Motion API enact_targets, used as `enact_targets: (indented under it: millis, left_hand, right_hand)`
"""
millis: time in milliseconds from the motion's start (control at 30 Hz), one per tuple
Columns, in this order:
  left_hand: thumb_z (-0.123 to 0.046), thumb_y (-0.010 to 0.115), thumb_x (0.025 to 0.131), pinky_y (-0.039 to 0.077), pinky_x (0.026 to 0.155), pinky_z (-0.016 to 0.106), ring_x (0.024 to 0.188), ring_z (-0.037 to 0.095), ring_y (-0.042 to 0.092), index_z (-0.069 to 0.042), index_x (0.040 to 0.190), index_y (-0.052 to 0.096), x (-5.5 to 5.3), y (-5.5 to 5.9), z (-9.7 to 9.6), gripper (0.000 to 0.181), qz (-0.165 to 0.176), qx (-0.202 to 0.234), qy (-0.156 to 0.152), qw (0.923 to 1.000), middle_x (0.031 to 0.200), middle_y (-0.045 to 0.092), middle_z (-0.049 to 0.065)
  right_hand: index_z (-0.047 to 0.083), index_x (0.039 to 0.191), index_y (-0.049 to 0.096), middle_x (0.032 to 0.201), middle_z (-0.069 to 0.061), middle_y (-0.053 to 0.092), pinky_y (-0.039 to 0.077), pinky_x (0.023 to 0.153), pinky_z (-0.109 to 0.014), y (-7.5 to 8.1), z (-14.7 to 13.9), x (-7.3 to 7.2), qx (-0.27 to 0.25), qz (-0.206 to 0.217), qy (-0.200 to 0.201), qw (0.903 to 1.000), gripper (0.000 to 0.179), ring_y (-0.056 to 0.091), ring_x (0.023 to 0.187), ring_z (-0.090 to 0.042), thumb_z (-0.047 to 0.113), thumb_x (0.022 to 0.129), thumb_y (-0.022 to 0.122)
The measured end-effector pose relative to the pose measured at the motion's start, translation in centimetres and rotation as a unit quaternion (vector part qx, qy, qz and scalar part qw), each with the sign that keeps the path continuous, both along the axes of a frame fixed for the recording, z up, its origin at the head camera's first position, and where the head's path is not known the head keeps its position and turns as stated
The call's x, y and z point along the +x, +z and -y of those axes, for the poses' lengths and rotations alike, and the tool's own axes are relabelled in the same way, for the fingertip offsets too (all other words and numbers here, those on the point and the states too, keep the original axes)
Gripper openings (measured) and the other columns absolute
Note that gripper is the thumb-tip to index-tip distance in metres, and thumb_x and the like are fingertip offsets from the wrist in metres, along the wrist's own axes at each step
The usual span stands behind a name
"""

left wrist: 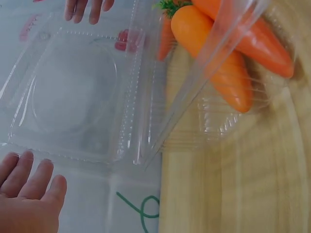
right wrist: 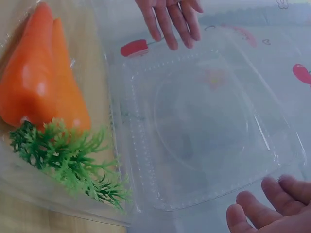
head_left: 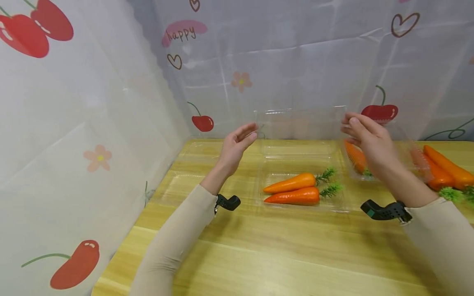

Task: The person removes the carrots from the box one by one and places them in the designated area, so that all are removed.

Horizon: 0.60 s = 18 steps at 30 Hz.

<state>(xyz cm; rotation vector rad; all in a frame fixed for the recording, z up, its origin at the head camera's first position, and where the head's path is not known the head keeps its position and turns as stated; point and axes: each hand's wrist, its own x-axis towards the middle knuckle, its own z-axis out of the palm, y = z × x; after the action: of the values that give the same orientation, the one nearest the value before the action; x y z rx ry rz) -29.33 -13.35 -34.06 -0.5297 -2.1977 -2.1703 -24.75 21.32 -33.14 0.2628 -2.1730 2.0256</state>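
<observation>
Two orange carrots with green tops, an upper one (head_left: 290, 183) and a lower one (head_left: 294, 196), lie side by side in a transparent hinged plastic box (head_left: 303, 209). The box's lid (head_left: 301, 125) stands raised at the far side. At the lid's left edge is my left hand (head_left: 237, 146), its fingers extended and the thumb apart. My right hand (head_left: 372, 139) is at the opposite edge, fingers loosely extended. Both wrist views show fingertips right by the lid's rim, with the lid (left wrist: 75, 82) between the two hands.
Another transparent box (head_left: 389, 177) with a carrot (head_left: 355, 157) stands at the right, partly behind my right forearm. Beyond it lie loose carrots (head_left: 449, 164). A further transparent container (head_left: 185, 185) sits left on the wooden table (head_left: 281, 255). A printed curtain (head_left: 296, 65) hangs behind.
</observation>
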Motion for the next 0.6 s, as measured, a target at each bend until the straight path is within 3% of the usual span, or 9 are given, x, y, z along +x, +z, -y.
enact_targets:
  millis: [133,233,333,433,600]
  left_hand:
    - [-0.013,0.059,0.105,0.038,0.122,0.045,0.143,0.034,0.049,-0.002,0.151,0.049,-1.0,-0.2,-0.3,0.049,0.019,0.014,-0.006,0.9997,0.154,0.053,0.016]
    - [-0.013,0.058,0.106,0.036,0.123,0.047,0.147,0.035,0.045,0.0,0.155,0.043,-1.7,-0.4,-0.5,0.053,0.031,0.017,-0.018,0.9992,0.158,0.048,0.016]
    - [-0.015,0.057,0.107,0.034,0.124,0.044,0.15,0.033,0.041,-0.001,0.157,0.038,-2.3,-0.5,-0.6,0.056,0.049,0.015,-0.026,0.9983,0.161,0.044,0.015]
    - [-0.017,0.056,0.107,0.033,0.125,0.044,0.151,0.031,0.04,-0.002,0.159,0.036,-3.0,-0.8,-0.7,0.057,0.07,0.013,-0.028,0.9971,0.163,0.043,0.013]
    - [-0.019,0.056,0.107,0.035,0.124,0.044,0.151,0.032,0.039,-0.002,0.16,0.034,-3.8,-1.4,-0.6,0.06,0.101,0.015,-0.028,0.9944,0.165,0.037,0.017]
  right_hand:
    - [0.013,0.162,0.034,0.133,0.019,0.054,0.048,0.098,-0.015,0.1,0.1,-1.5,0.026,0.049,-0.002,0.9984,0.07,0.049,0.137,-0.016,0.053,0.105,0.047]
    - [0.014,0.166,0.023,0.151,0.005,0.048,0.043,0.114,-0.026,0.3,0.3,-2.4,0.048,0.085,0.008,0.9952,0.076,0.04,0.149,-0.026,0.056,0.105,0.041]
    - [0.012,0.167,0.014,0.171,-0.007,0.026,0.03,0.126,-0.045,0.4,0.4,-3.0,0.069,0.118,0.023,0.9903,0.08,0.028,0.156,-0.034,0.06,0.106,0.034]
    - [0.01,0.167,0.005,0.174,-0.014,0.008,0.018,0.128,-0.057,0.3,0.5,-3.6,0.066,0.142,0.048,0.9865,0.085,0.017,0.157,-0.04,0.062,0.105,0.031]
    - [0.004,0.165,-0.003,0.173,-0.02,0.004,0.014,0.128,-0.059,0.0,0.9,-4.2,0.075,0.157,0.073,0.9821,0.085,0.013,0.157,-0.045,0.058,0.108,0.028]
